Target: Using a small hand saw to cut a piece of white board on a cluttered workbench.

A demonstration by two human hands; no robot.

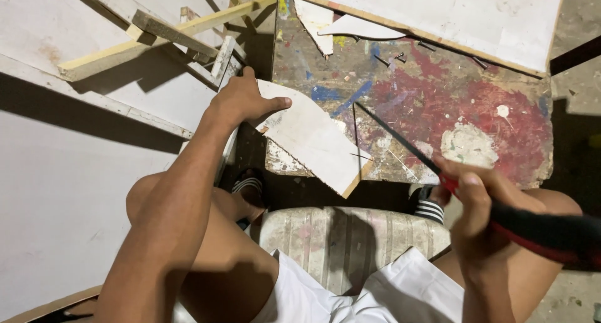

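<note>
My left hand (241, 101) presses down on the near-left corner of a white board piece (313, 138), thumb across its top face. The piece lies on a paint-splattered work surface (451, 110) and juts over its near edge. My right hand (479, 204) grips the red-and-black handle of a thin-bladed saw (400, 141). The dark blade runs up and left from that hand toward the board's right edge. Whether the blade touches the board is unclear.
A large white panel (451, 13) lies across the far side of the work surface, with white offcuts (338, 25) beside it. Wooden strips (169, 32) rest on white boards at left. I sit on a striped stool (350, 241), sandalled feet below.
</note>
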